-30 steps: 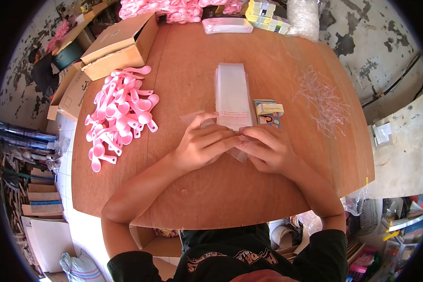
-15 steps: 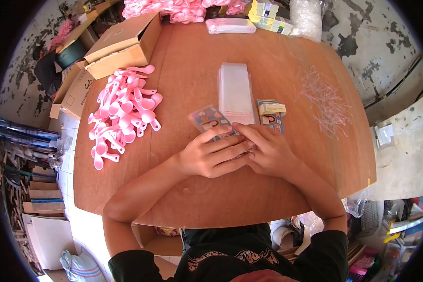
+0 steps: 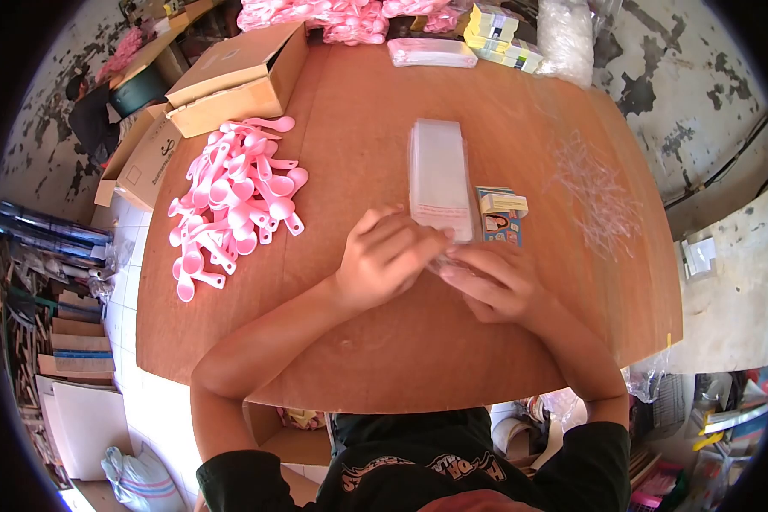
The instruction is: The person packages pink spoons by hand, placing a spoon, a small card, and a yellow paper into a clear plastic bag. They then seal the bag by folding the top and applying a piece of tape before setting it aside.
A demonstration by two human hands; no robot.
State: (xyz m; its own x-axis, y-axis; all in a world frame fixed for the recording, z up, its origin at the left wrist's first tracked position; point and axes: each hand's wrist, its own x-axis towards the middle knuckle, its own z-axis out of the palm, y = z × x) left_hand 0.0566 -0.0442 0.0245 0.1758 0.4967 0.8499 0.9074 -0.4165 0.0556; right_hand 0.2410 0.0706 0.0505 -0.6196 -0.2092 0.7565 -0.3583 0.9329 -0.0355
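My left hand (image 3: 388, 260) and my right hand (image 3: 495, 280) meet above the table, fingers closed and fingertips nearly touching. Pinched between them is a clear plastic bag (image 3: 440, 261), mostly hidden by the fingers. The printed card seen before does not show now. Just beyond the hands lies a stack of clear plastic bags (image 3: 441, 171). Beside it, close to my right hand, is a pile of blue printed cards (image 3: 502, 229) with a small pale bundle (image 3: 503, 204) on top.
Pink plastic spoons (image 3: 239, 200) lie heaped on the left of the table (image 3: 358, 358). A cardboard box (image 3: 235, 81) stands behind them. Thin plastic strips (image 3: 597, 200) are scattered at right. At the back are pink spoon packs (image 3: 354, 21) and card stacks (image 3: 495, 34). A person (image 3: 92, 119) is far left.
The colourful card sticking out from my left hand has gone from view. My left hand has turned and risen slightly. The whole view has shifted a little, and a person shows more at far left.
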